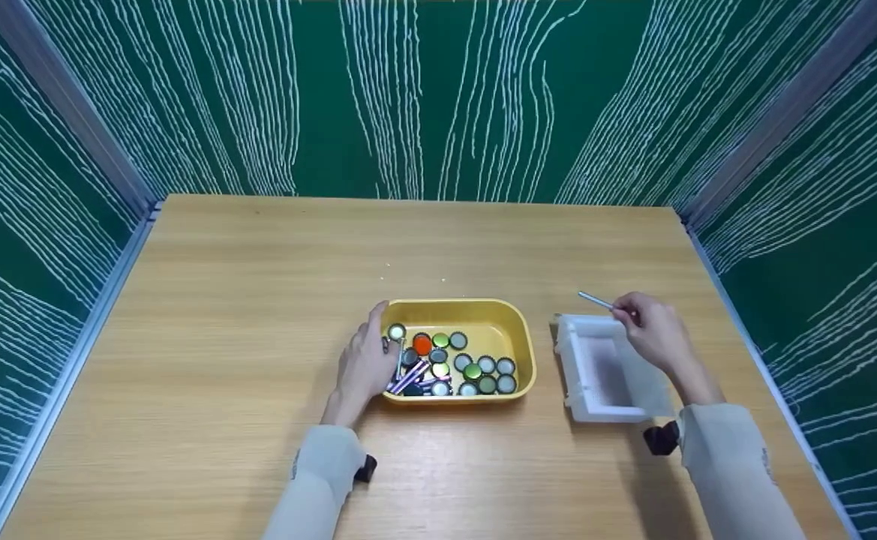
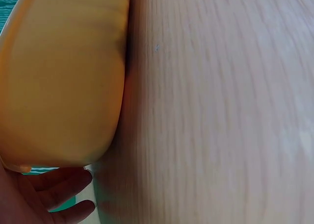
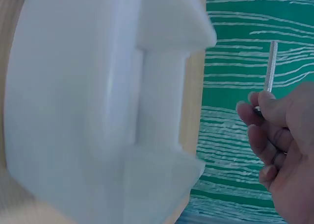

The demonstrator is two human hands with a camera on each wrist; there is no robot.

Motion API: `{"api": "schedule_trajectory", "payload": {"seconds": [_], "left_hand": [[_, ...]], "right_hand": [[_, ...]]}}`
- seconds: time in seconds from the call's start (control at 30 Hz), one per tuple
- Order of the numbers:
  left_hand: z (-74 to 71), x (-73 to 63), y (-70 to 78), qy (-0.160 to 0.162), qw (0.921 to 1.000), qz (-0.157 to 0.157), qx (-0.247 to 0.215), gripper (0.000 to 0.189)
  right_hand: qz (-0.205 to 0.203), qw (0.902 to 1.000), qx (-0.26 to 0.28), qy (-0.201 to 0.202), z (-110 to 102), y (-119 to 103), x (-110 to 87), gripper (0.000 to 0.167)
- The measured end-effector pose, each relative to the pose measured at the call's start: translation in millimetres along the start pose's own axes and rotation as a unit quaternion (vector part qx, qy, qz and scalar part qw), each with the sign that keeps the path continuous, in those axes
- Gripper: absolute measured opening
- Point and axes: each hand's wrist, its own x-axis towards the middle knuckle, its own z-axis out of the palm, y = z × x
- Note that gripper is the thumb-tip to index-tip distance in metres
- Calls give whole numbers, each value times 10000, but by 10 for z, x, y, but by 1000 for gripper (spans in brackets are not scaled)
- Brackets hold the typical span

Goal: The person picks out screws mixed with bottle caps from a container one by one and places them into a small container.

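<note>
My left hand (image 1: 367,360) grips the left end of a yellow tray (image 1: 517,330), its thumb side over the rim. In the left wrist view its fingers (image 2: 66,189) show beyond the tray's outer wall. Bottle caps (image 1: 422,344) in silver, green and orange lie in the tray, with several shiny rods (image 1: 412,376) heaped at its left end. My right hand (image 1: 656,334) pinches a long silver threaded bolt (image 3: 271,67) between thumb and fingers. That hand is above the right side of a white plastic box (image 1: 573,375) with its top uncovered.
A translucent flap (image 1: 652,394) extends from the box's right side. Both containers stand on a wooden table (image 1: 220,300), the box to the right of the tray. Green walls (image 1: 453,97) with white streaks rise along the table's back and sides. Tiny white specks lie behind the tray.
</note>
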Motion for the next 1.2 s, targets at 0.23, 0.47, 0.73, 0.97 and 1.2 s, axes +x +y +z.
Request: {"api": "schedule_trajectory", "payload": {"seconds": [0.23, 0.47, 0.73, 0.97, 1.2], "left_hand": [[3, 0, -9, -62, 9999, -79, -14, 68], [-3, 5, -12, -132, 9998, -121, -110, 69], [0, 8, -15, -107, 9998, -116, -145, 69], [10, 16, -30, -14, 10000, -53, -50, 69], [11, 9, -21, -49, 9999, -52, -80, 69]], "right_hand": [[-51, 9971, -723, -242, 69, 83, -75, 17], [-224, 9887, -1344, -627, 239, 83, -127, 17], [-422, 9770, -1842, -988, 394, 99, -149, 10], [-850, 9558, -2496, -1301, 476, 95, -204, 8], [-769, 9540, -2292, -1772, 502, 120, -209, 11]]}}
